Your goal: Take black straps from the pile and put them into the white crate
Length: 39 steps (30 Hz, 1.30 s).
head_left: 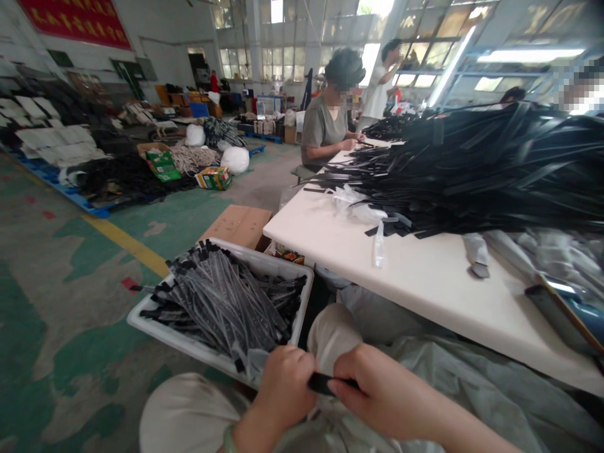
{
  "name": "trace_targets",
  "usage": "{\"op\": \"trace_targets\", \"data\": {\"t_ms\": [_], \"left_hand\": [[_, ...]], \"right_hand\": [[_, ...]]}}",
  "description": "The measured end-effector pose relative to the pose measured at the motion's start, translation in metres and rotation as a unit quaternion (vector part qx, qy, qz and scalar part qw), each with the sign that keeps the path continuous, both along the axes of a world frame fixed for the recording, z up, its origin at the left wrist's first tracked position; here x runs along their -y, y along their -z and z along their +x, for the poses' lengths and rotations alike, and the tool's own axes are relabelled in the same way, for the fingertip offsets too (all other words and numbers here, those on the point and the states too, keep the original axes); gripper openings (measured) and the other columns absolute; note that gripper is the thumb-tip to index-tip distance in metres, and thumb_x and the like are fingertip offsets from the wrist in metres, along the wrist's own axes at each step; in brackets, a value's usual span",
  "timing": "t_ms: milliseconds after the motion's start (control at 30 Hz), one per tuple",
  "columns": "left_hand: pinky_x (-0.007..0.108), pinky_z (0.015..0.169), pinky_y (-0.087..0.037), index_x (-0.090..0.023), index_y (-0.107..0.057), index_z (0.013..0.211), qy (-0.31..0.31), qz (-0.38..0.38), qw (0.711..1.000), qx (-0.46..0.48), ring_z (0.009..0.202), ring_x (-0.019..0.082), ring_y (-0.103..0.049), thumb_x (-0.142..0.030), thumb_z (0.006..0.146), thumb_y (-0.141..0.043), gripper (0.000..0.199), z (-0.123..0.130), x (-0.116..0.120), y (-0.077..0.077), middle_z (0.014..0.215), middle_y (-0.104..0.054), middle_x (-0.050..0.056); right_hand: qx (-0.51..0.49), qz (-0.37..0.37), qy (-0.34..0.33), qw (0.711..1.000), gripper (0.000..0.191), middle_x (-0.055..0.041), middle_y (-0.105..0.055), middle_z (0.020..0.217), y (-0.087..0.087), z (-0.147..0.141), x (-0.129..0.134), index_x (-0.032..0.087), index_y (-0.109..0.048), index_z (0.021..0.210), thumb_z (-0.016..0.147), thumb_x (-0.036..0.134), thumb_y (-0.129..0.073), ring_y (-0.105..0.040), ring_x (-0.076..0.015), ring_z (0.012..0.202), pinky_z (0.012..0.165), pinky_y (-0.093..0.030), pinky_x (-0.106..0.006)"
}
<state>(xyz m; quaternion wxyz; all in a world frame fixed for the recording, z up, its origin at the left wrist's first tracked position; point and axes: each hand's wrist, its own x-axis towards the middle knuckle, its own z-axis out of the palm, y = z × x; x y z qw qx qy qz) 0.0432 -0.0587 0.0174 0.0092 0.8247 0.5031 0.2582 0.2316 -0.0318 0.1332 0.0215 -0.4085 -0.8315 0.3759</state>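
Above my lap, my left hand (287, 385) is closed round one end of a black strip (321, 383). My right hand (372, 387) grips the same strip a little to the right, so a short piece shows between the two fists. Just beyond my left hand stands a white plastic bin (309, 296) holding many grey and black strips (226, 296) in clear wrapping. A large heap of black strips (495, 163) covers the far side of the white table (330, 242).
Clear plastic bags (353, 204) lie on the table near the heap. A cardboard box (240, 223) stands behind the bin. A seated person (325, 126) works at the table's far end, another person (377, 88) stands behind. Blue pallets with goods are at left.
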Motion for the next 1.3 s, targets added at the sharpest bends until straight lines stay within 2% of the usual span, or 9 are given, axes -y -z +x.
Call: {"op": "trace_targets", "data": {"t_ms": [100,233,433,533,633,833,1033,1200,1300], "left_hand": [[0.033,0.050,-0.036,-0.023,-0.055,0.061,0.021,-0.003,1.000,0.010,0.054,0.020,-0.061,-0.018,0.065,-0.064,0.011,0.012,0.002,0.006,0.055,-0.062,-0.001],[0.033,0.054,-0.037,-0.022,-0.056,0.062,-0.006,-0.007,1.000,0.019,0.057,0.020,-0.063,-0.010,0.075,-0.057,0.017,0.021,0.000,0.011,0.058,-0.064,0.002],[0.033,0.050,-0.036,-0.023,-0.056,0.061,0.035,-0.017,0.999,0.028,0.054,0.020,-0.062,-0.022,0.062,-0.068,0.012,0.028,-0.001,0.015,0.056,-0.064,0.000],[0.033,0.053,-0.037,-0.022,-0.058,0.063,0.002,-0.017,1.000,0.025,0.056,0.021,-0.063,-0.014,0.072,-0.060,0.013,0.013,-0.005,0.014,0.057,-0.065,0.001],[0.034,0.055,-0.038,-0.022,-0.059,0.065,-0.016,-0.022,0.999,0.020,0.058,0.021,-0.064,-0.010,0.078,-0.055,0.018,0.007,-0.004,0.008,0.059,-0.066,0.002],[0.035,0.051,-0.036,-0.024,-0.057,0.065,0.019,-0.035,0.999,0.004,0.056,0.020,-0.062,-0.019,0.072,-0.064,0.011,0.024,0.009,-0.007,0.059,-0.065,-0.001],[0.034,0.054,-0.038,-0.021,-0.059,0.063,-0.010,-0.045,0.999,-0.019,0.060,0.023,-0.065,-0.011,0.072,-0.063,0.014,0.011,0.007,-0.002,0.060,-0.066,0.003],[0.033,0.049,-0.037,-0.022,-0.058,0.062,0.067,-0.049,0.996,-0.021,0.054,0.020,-0.063,-0.029,0.062,-0.077,0.021,0.032,0.013,0.000,0.058,-0.067,-0.001],[0.034,0.049,-0.037,-0.021,-0.057,0.063,0.053,-0.054,0.997,-0.027,0.055,0.021,-0.064,-0.022,0.064,-0.074,0.018,0.033,0.013,0.003,0.059,-0.067,0.001]], "right_hand": [[0.007,-0.028,0.013,1.000,0.028,0.0062,-0.035,0.053,0.003,0.005,0.006,0.016,-0.043,0.057,0.082,0.014,-0.054,-0.030,-0.0069,0.051,0.048,-0.018,-0.023],[0.064,-0.039,0.061,0.995,0.032,0.0056,-0.035,0.052,0.011,0.012,0.008,0.017,-0.041,0.057,0.086,0.022,-0.053,-0.030,-0.0080,0.050,0.048,-0.017,-0.026],[-0.010,-0.097,0.041,0.994,0.018,0.0001,-0.059,0.062,0.031,0.010,0.005,0.016,-0.055,0.065,0.083,0.018,-0.055,-0.049,-0.0110,0.057,0.052,-0.028,-0.023],[0.026,-0.116,0.044,0.992,0.018,-0.0015,-0.064,0.063,0.025,0.019,0.005,0.017,-0.059,0.073,0.088,0.026,-0.054,-0.053,-0.0127,0.055,0.051,-0.029,-0.023],[0.062,-0.081,0.048,0.994,0.028,-0.0017,-0.062,0.064,0.017,0.027,0.005,0.017,-0.057,0.068,0.093,0.028,-0.048,-0.050,-0.0123,0.056,0.052,-0.028,-0.024],[0.021,-0.123,0.062,0.990,0.021,0.0027,-0.053,0.059,0.013,0.020,0.011,0.017,-0.056,0.067,0.087,0.019,-0.052,-0.046,-0.0105,0.056,0.052,-0.027,-0.022],[0.078,-0.110,0.066,0.989,0.025,0.0016,-0.052,0.059,0.013,0.014,0.015,0.018,-0.050,0.064,0.089,0.019,-0.048,-0.046,-0.0112,0.054,0.050,-0.025,-0.023],[0.060,-0.104,0.047,0.992,0.022,-0.0003,-0.058,0.065,0.015,0.008,0.017,0.017,-0.050,0.062,0.083,0.012,-0.052,-0.051,-0.0121,0.062,0.055,-0.029,-0.022],[0.081,-0.103,0.056,0.990,0.022,-0.0008,-0.059,0.065,0.012,0.010,0.021,0.017,-0.053,0.065,0.086,0.015,-0.050,-0.050,-0.0122,0.060,0.054,-0.028,-0.023]]}}
